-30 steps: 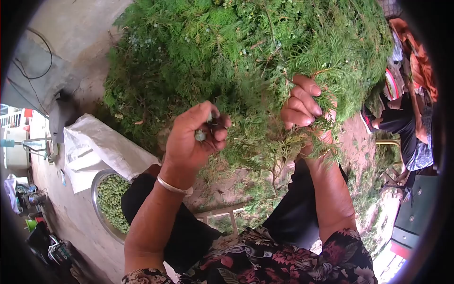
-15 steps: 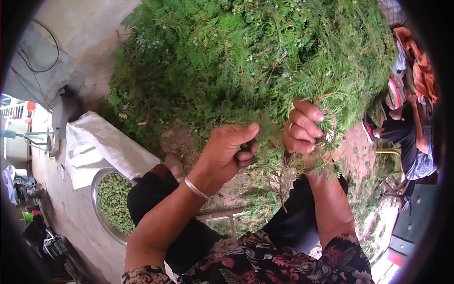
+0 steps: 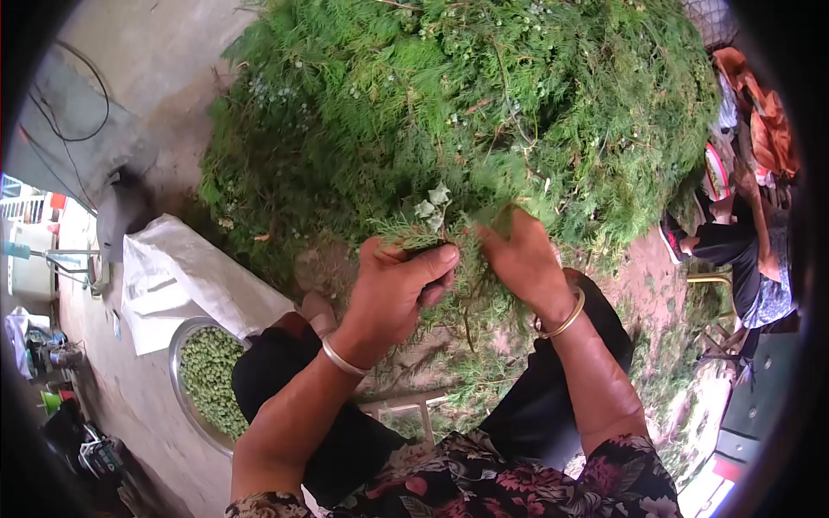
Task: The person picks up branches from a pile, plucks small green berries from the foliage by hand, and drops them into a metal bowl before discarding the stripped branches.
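Note:
My left hand [image 3: 397,281] is closed, thumb pressed against the fingers, on a conifer sprig [image 3: 406,231]. Pale green seed cones [image 3: 433,207] stick up above its knuckles. Close beside it, my right hand [image 3: 525,263] is curled round a conifer branch [image 3: 473,289], whose thin stem hangs down between the hands. Motion blurs the right fingertips and hides part of their grip. Beyond both hands rises a large heap of green conifer branches [image 3: 449,104]. Left of my knee, a metal basin [image 3: 180,380] holds many small green cones [image 3: 211,371].
A white sack [image 3: 194,272] lies beside the basin. Beneath my hands, scattered clippings and a wooden frame [image 3: 423,414] are on the ground. Another person [image 3: 734,250] sits at the right. A dark green panel [image 3: 756,397] stands at the lower right, and cables [image 3: 82,95] hang at the upper left.
My right hand has moved left and turned over, bringing its branch towards my left hand. A sprig with pale cones now shows at my left hand, where only closed fingers showed before.

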Action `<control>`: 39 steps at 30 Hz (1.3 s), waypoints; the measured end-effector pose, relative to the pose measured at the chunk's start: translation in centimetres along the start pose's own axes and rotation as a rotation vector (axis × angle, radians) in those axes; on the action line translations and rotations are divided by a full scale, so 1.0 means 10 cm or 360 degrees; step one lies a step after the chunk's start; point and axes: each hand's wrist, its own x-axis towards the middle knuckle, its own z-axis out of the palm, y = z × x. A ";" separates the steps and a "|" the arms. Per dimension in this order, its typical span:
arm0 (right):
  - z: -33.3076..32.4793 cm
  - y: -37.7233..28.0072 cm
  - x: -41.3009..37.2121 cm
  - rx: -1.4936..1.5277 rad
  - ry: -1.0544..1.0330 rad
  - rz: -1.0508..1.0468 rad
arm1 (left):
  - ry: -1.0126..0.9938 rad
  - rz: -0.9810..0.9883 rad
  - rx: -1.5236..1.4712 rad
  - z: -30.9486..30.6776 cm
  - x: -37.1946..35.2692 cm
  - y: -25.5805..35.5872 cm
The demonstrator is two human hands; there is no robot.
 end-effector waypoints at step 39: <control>-0.01 -0.23 -0.09 0.0975 -0.0593 -0.0199 | -0.0111 0.0219 0.0233 -0.14 0.00 0.20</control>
